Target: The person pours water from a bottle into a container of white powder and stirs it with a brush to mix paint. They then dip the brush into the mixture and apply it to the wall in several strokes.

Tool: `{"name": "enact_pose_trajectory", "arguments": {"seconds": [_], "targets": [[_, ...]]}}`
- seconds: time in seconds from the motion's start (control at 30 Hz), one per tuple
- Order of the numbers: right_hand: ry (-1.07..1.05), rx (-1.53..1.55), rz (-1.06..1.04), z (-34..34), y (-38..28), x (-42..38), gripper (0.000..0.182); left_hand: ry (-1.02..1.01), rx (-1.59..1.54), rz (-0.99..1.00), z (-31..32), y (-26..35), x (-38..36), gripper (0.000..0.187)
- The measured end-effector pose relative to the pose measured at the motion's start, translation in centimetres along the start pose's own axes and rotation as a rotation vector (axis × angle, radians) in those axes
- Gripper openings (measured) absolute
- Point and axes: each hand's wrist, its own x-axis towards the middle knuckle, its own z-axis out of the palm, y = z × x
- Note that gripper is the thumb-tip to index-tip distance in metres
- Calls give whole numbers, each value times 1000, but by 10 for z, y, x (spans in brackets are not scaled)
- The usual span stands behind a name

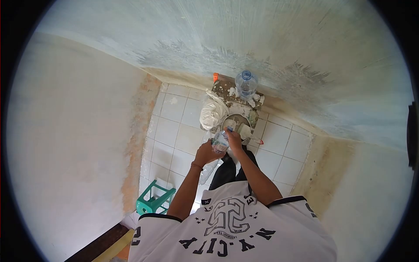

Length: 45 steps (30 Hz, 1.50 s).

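Observation:
My left hand (207, 152) is wrapped round the body of a small clear plastic bottle (220, 142) with a printed label. At the bottle's blue top, the fingers of my right hand (233, 138) are closed; whether the cap turns cannot be told. The bottle tilts over the near edge of a round bowl (238, 120) that holds whitish material. Against the bowl's left side sits a full white plastic bag (213, 112). A tool with a reddish tip (261, 142) pokes out at the bowl's right, partly hidden.
A large clear blue-tinted bottle (246, 84) stands on a paint-spattered board (227, 88) by the wall, near a small orange object (215, 77). On the white tiled floor (168, 124) there is a green plastic stool (155, 198) at lower left. Patchy walls enclose the corner.

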Motion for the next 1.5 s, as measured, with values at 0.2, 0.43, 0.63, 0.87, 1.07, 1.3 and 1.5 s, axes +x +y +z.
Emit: {"name": "enact_pose_trajectory", "arguments": {"seconds": [0.2,0.43,0.63,0.87,1.07,1.3,1.5], "targets": [[12,-16,-10,2,6,3,56,5,16,-10,1,0,0,82],[5,3,-6,2,-3,-4,54,3,13,-18,1,0,0,82],[2,-4,-9,2,7,3,55,14,-3,-2,2,0,-1,82],[-1,-16,-11,1,5,1,54,6,12,-17,1,2,-2,83],[2,18,7,2,-4,-4,52,2,25,-18,1,1,-1,84],[5,1,-5,1,1,0,52,-7,36,-16,2,0,0,86],[0,-18,10,1,0,0,51,12,21,-13,2,1,-3,85]]}}
